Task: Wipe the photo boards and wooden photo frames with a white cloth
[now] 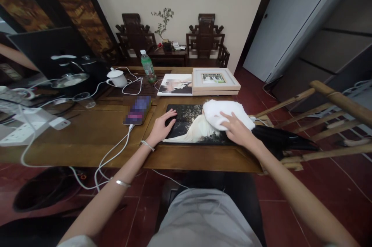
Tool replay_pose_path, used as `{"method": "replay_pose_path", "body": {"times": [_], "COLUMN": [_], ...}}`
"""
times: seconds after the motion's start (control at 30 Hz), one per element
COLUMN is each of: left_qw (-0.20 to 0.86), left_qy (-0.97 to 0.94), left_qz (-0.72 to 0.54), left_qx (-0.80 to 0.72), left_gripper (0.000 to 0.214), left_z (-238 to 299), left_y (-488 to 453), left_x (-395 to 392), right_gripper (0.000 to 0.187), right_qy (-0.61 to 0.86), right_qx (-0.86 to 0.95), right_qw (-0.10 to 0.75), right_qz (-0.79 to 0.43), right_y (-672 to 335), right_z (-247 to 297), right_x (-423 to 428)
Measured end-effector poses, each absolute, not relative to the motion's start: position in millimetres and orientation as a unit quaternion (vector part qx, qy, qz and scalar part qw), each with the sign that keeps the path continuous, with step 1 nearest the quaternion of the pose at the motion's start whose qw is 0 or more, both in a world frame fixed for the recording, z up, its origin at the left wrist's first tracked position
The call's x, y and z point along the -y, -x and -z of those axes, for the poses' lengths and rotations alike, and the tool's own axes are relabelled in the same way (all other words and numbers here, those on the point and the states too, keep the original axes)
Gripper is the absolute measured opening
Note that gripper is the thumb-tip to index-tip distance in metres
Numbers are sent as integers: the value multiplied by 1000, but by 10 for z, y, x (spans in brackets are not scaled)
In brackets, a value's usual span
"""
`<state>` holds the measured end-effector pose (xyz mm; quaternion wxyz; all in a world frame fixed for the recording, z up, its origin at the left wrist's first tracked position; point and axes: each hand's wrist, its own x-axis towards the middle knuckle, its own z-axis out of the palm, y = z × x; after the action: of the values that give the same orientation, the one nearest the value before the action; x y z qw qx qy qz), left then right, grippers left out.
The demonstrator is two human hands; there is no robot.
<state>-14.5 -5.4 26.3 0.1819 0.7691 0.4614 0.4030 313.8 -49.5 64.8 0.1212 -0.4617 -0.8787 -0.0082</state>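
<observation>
A dark photo panel [188, 125] with a pale gown pictured on it lies flat on the wooden table in front of me. My left hand [161, 126] rests at the panel's left edge, fingers stretched out and thumb apart. Over the panel's right part, my right hand [236, 131] presses on a folded white cloth [222, 111], fingers bent onto it. The cloth hides the panel's upper right area. Behind the panel lie a smaller photo print [176, 84] and a light wood picture frame [216, 81].
Left of the panel sits a phone [138, 110] on a white cable. Farther left are a power strip [26, 127], a clear cup [85, 100], a lidded white cup [116, 78] and a green bottle [148, 67]. A bamboo rack [305, 123] stands to the right.
</observation>
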Motion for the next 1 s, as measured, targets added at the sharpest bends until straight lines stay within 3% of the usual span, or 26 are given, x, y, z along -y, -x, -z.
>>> {"method": "replay_pose_path", "body": {"times": [0.23,0.67,1.0], "left_qw": [187,183,186], "left_qy": [-769,-770,-772], "left_qz": [-397,-402,-396], "left_qx": [-465,-460,-461], "left_gripper": [29,29,28], "left_z": [-256,-260,-285], "left_y": [172,138,161], "left_x": [53,54,53], "right_gripper": [56,41,54], "right_qy": [508,385,486], "right_qx": [854,915,867], "right_qw": [115,123,108], "right_qz": [15,-7,-11], "right_y": [-3067,-3102,-2970], "right_z": [-678,-681,-716], "right_x": [-83,1529,215]}}
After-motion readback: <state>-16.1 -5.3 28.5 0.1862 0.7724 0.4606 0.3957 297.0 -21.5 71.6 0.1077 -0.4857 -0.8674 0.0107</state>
